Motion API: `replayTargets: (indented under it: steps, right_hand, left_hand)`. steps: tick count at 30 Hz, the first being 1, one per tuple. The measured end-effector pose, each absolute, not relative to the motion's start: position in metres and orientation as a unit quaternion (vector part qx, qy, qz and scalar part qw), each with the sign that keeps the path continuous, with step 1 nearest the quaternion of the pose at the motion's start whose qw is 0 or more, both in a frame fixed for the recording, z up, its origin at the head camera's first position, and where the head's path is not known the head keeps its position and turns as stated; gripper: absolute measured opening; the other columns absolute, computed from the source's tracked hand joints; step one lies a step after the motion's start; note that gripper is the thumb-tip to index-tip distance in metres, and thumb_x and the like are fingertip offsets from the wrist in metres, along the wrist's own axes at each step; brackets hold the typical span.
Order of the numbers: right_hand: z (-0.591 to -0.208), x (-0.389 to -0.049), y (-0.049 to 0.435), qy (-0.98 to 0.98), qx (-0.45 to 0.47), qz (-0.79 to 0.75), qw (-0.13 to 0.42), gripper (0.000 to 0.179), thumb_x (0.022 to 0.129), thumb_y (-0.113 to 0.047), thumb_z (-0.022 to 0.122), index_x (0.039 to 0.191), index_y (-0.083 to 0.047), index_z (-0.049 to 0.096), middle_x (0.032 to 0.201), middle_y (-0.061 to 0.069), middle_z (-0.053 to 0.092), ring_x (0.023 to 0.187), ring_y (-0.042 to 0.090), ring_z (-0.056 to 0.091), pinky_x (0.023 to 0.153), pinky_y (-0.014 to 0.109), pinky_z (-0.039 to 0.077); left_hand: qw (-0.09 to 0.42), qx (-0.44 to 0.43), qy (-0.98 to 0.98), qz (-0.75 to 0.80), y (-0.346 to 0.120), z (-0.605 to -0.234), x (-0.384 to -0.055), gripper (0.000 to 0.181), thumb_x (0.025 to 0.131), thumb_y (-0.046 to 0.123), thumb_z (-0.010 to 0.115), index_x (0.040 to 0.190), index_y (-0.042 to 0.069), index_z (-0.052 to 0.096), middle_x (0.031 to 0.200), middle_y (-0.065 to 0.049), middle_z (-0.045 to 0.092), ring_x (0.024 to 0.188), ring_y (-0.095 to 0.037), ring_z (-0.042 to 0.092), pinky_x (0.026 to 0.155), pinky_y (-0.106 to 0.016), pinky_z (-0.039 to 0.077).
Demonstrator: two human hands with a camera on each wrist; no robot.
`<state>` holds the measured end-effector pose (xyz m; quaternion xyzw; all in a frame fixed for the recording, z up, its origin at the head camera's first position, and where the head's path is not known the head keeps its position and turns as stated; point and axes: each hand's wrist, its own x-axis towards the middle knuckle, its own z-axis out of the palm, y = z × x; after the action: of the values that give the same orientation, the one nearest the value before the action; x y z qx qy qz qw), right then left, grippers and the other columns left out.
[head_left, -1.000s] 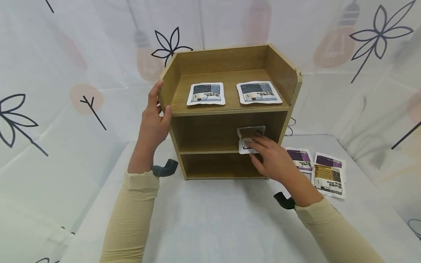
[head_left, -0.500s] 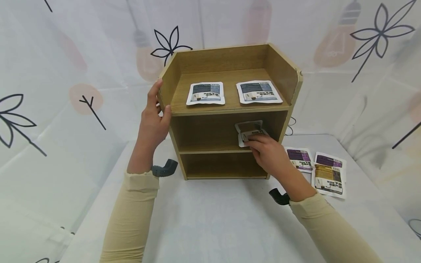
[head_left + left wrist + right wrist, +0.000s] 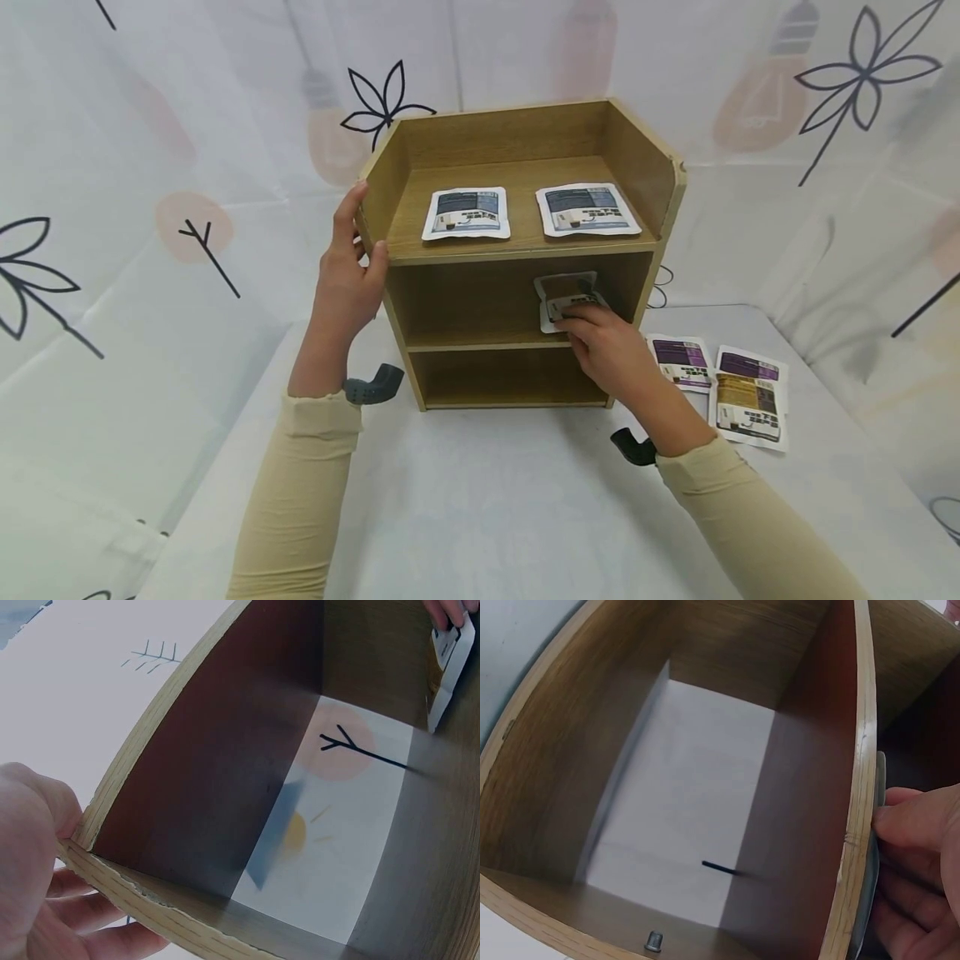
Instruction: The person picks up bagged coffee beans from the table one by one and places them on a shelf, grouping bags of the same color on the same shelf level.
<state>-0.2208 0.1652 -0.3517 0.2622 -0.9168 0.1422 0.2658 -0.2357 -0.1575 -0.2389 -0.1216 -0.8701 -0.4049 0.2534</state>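
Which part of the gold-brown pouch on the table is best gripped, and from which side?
Probably the gold-brown pouch by its near edge, pinched from the person's side, once the right hand leaves the middle-shelf pouch. It is thin and lies flat, that edge towards the person, while the purple pouch lies close on its left.

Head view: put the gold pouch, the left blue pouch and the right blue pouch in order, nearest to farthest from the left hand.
From the left hand:
1. Left blue pouch: left side of the top shelf.
2. Right blue pouch: right side of that shelf.
3. Gold pouch: on the table, right of the cabinet.
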Motion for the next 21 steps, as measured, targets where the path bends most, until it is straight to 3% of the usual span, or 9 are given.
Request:
replayTargets:
  steps: [9,21]
  right_hand:
    - [-0.356,-0.214,0.169,-0.885,0.304,0.167,0.310,0.025,0.080,0.000,0.074,0.104,-0.006,0.072,0.112,0.011,0.065,0.110,0.029,0.060,0.095,0.044,0.053]
    - [-0.362,-0.192,0.188,-0.869,0.308,0.187,0.339,0.028,0.077,-0.004,0.077,0.105,-0.007,0.072,0.112,0.011,0.066,0.110,0.029,0.060,0.094,0.047,0.054]
  left_hand:
    - [0.257,-0.124,-0.868,-0.406,-0.158,-0.240,-0.235,0.066,0.099,0.017,0.046,0.148,0.048,0.015,0.154,-0.015,0.031,0.133,-0.036,0.048,0.096,-0.052,0.050]
    - [0.255,-0.120,-0.871,-0.401,-0.158,-0.240,-0.236,0.066,0.099,0.018,0.046,0.148,0.050,0.014,0.155,-0.013,0.030,0.133,-0.036,0.047,0.097,-0.052,0.050]
